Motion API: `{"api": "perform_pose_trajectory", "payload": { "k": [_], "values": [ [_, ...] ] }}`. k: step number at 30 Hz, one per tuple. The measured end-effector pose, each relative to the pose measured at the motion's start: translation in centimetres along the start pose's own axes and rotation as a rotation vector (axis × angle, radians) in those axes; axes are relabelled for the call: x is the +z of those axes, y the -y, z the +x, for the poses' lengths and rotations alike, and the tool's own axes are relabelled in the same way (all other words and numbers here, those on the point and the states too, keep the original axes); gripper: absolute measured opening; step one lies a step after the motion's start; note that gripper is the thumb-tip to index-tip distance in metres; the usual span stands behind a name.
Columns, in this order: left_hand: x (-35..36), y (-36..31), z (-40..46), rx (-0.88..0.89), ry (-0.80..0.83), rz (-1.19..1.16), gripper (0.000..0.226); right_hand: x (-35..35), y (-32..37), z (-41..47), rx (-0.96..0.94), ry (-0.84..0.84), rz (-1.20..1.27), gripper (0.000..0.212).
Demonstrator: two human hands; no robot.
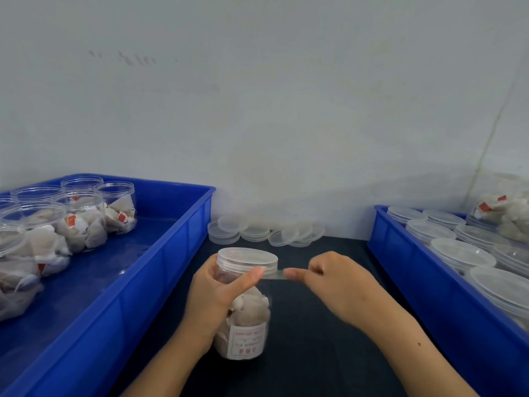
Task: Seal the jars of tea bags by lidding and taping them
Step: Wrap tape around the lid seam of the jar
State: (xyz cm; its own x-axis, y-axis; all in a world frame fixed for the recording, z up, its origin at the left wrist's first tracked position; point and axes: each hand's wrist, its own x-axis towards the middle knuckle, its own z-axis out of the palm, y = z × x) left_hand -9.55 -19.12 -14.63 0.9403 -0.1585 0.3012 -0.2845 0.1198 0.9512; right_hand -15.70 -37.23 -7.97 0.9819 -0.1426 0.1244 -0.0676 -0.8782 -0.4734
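Jar [246, 316] of tea bags stands upright near the worktop's [315, 325] front edge, midway between two blue trays, with its lid [247, 260] on. Left hand [213, 293] wraps round the jar's upper half, thumb pressing one end of a clear tape strip [273, 275] against the lid's rim. Right hand [335, 279], just right of the jar, pinches the strip's other end, so the tape runs level between the two hands. Left tray [160, 253] holds open jars [83, 216] of tea bags; right tray [406, 270] holds lidded jars [461, 253]. Loose lids [266, 230] lie along the worktop's far edge by the wall.
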Motion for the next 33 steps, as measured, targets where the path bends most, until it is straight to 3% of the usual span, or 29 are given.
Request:
{"api": "perform_pose_trajectory", "payload": {
  "k": [7,11,14,19,24,29,33],
  "values": [
    [-0.1,0.0,0.0,-0.065,0.15,-0.088,0.071,0.1,-0.5,0.6,-0.014,0.04,0.025,0.063],
    [-0.2,-0.1,-0.2,-0.095,0.189,-0.112,0.085,0.8,-0.9,0.8,-0.032,0.031,0.043,0.06],
    [-0.2,0.0,-0.2,-0.131,0.145,-0.143,0.072,1.1,-0.9,0.9,-0.095,0.095,0.139,0.027],
    [0.0,-0.6,-0.3,-0.071,0.109,0.071,0.056,1.3,-0.5,0.7,-0.098,0.094,0.154,0.031],
    [1.3,-0.4,-1.0,0.083,-0.102,0.332,0.044,2.1,0.3,0.2,-0.069,0.007,0.063,0.04],
    [1.1,-0.8,-0.7,-0.063,-0.1,0.329,0.091,2.7,1.3,-0.4,-0.128,0.031,0.024,0.034],
    [0.8,-0.8,-0.6,-0.062,-0.161,0.259,0.087,2.2,1.2,-0.3,-0.104,0.17,0.221,0.032]
  ]
}}
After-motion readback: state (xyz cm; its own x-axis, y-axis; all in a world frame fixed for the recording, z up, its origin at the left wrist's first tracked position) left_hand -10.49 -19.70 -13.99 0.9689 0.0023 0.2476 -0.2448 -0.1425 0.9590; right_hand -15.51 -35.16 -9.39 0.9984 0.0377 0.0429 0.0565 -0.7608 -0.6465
